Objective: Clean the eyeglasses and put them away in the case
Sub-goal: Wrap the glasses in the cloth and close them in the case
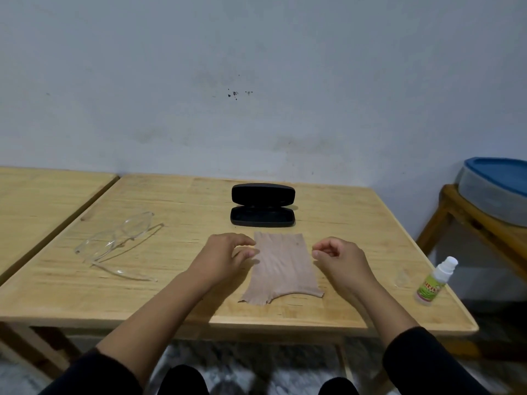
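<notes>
Clear-framed eyeglasses (119, 243) lie with temples unfolded on the left part of the wooden table (182, 201). A black glasses case (262, 205) stands open at the back middle, its lid upright. A beige cloth (282, 267) lies flat in front of the case. My left hand (225, 259) hovers at the cloth's left edge, fingers curled and apart, holding nothing. My right hand (340, 259) hovers at the cloth's right edge, fingers loosely curled, nothing in it. A small white spray bottle (435, 280) with a green label stands near the table's right edge.
A second wooden table (42, 195) adjoins on the left with a narrow gap. On the right, a wooden stool (467, 218) carries a grey tub with a blue lid (496, 186). A pale wall rises behind the table.
</notes>
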`<state>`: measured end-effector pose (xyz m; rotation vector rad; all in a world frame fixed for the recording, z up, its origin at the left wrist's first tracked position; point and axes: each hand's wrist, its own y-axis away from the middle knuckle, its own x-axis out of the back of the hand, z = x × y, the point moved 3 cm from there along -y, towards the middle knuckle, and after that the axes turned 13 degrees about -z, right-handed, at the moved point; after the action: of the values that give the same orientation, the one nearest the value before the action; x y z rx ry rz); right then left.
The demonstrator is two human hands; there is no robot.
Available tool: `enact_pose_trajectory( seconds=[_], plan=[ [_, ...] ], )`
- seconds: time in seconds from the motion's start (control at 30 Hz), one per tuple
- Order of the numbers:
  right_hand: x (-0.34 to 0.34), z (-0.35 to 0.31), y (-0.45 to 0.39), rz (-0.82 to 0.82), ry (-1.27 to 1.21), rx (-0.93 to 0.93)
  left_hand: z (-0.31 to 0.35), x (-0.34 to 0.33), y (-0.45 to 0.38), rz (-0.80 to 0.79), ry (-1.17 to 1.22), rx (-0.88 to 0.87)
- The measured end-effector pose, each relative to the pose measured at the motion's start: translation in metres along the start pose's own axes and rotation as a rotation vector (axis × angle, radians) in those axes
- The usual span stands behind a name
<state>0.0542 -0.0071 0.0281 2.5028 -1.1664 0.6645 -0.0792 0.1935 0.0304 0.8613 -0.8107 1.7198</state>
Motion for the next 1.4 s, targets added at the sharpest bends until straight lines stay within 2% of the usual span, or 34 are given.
enact_pose_trajectory(
  seconds=[0.3,0.57,0.73,0.97,1.1,1.4],
  plan=[
    [-0.023,-0.001,-0.044,-0.144,0.43,0.148,-0.005,-0.022,-0.034,-0.145,-0.163,-0.003],
    [-0.014,0.001,-0.023,-0.062,0.443,0.247,0.001,-0.019,-0.016,-0.059,-0.149,-0.079],
    [-0.011,0.004,0.008,-0.151,0.447,0.241,0.013,-0.026,0.013,-0.203,-0.124,-0.085],
    [-0.012,0.002,0.041,-0.314,0.472,0.206,0.022,-0.028,0.019,-0.204,-0.147,-0.045],
    [-0.01,0.005,0.057,-0.315,0.464,0.225,0.028,-0.029,0.029,-0.156,-0.094,-0.034],
    [-0.013,-0.007,0.06,-0.308,0.533,0.217,0.028,-0.029,0.039,-0.224,-0.129,0.015]
  ],
)
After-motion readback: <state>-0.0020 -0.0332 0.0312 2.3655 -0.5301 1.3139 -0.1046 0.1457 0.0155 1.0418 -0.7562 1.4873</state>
